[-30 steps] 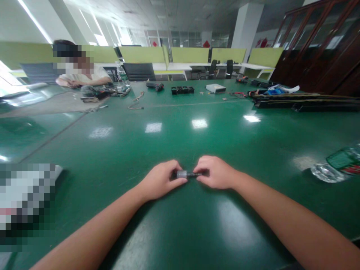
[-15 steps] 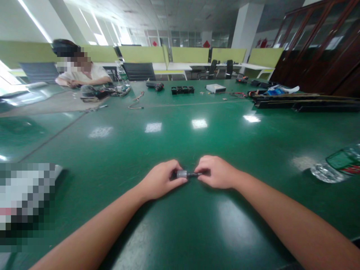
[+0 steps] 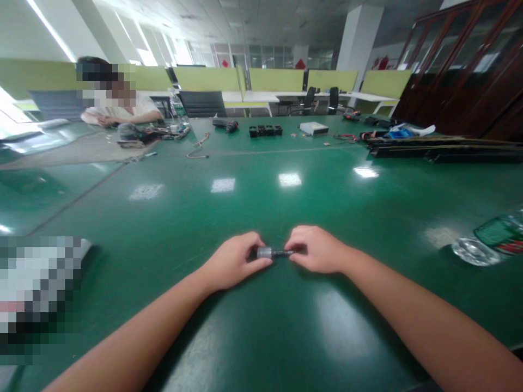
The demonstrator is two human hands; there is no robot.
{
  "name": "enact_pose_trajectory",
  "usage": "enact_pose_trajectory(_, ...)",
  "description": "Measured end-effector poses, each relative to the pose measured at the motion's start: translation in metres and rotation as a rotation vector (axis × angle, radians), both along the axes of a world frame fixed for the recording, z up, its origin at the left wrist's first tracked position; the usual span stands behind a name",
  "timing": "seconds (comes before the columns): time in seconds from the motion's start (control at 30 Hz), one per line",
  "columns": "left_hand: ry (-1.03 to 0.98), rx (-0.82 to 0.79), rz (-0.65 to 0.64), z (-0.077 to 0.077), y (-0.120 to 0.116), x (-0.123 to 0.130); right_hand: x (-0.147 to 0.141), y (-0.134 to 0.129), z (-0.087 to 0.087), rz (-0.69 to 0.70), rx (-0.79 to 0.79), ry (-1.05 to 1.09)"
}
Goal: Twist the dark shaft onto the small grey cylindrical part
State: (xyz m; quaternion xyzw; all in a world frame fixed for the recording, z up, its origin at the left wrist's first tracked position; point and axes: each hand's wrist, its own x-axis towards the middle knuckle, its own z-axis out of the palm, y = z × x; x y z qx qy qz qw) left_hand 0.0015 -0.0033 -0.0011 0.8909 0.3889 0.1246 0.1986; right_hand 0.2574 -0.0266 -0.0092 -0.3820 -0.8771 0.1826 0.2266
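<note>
left hand: closed on one grey cylinder, perhaps metal | right hand: pinches its one dark shaft

1. Clear bottle: lying on its side, right of the green worktop.
2. Black segmented part: far side, left of white box.
3. Long dark bars: piled far right.
4. Person: far left.

One gray-and-black cylindrical part, two clear bottles, one small white box, one pale cable, one other person.
</note>
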Motion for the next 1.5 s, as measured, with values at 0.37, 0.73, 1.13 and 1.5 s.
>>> enact_pose_trajectory(0.37,-0.013,-0.017,0.003,0.0,0.0,-0.001,0.005,0.002,-0.001,-0.006,-0.003,0.0)
enact_pose_trajectory(0.73,-0.027,-0.022,0.011,0.002,-0.002,-0.001,0.009,0.003,0.003,-0.017,-0.017,-0.035)
enact_pose_trajectory(1.13,-0.01,-0.021,0.016,0.0,-0.001,-0.003,0.015,0.004,0.005,-0.074,-0.06,-0.034)
enact_pose_trajectory(1.5,-0.009,-0.027,0.033,0.002,-0.002,-0.001,0.012,0.003,0.004,-0.04,-0.027,-0.015)
